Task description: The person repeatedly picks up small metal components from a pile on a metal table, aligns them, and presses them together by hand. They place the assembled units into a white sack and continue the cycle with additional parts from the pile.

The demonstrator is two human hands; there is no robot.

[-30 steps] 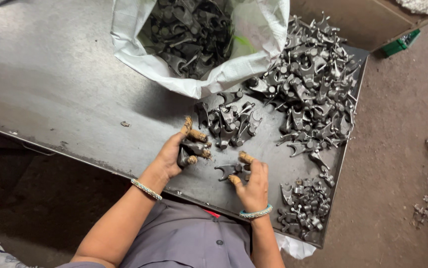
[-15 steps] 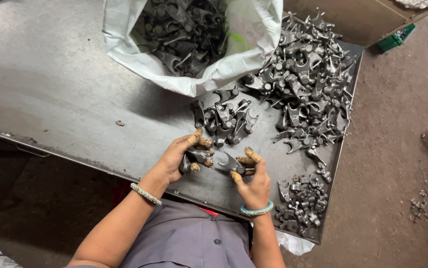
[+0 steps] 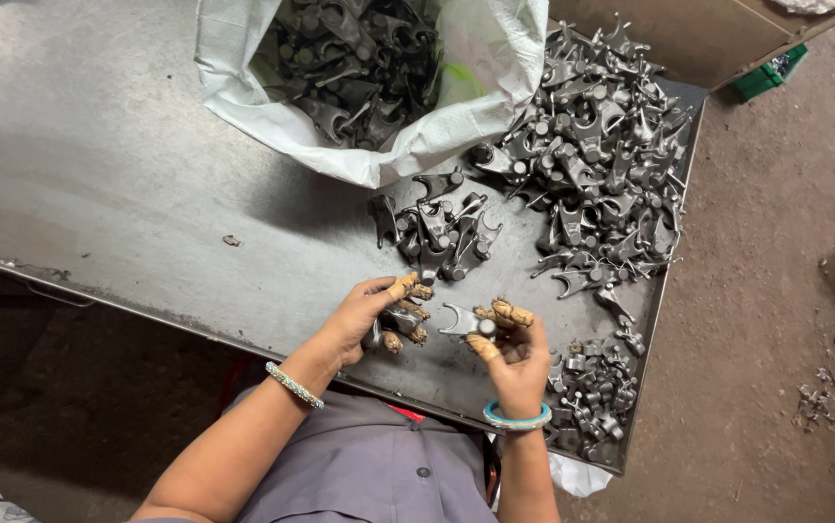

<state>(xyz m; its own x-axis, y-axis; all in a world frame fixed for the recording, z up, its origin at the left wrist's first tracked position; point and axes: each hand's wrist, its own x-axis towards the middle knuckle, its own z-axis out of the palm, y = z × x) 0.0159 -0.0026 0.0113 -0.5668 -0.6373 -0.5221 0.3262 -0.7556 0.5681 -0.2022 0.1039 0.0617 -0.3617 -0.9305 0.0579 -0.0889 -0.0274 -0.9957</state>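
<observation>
Metal fork part [image 3: 458, 320] is pinched in the right hand [image 3: 512, 353], just below the white sack [image 3: 495, 77] of dark parts. Left hand [image 3: 367, 315] grips another part [image 3: 400, 322]. Green box [image 3: 771, 70] lies right of the sack.

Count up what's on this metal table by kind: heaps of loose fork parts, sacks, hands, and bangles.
Heaps of loose metal fork parts: 3, a large heap, a small middle heap, a near-corner heap
White sack of parts: 1
Hands: 2, left hand, right hand
Bangles: 2, and
Total: 8
</observation>
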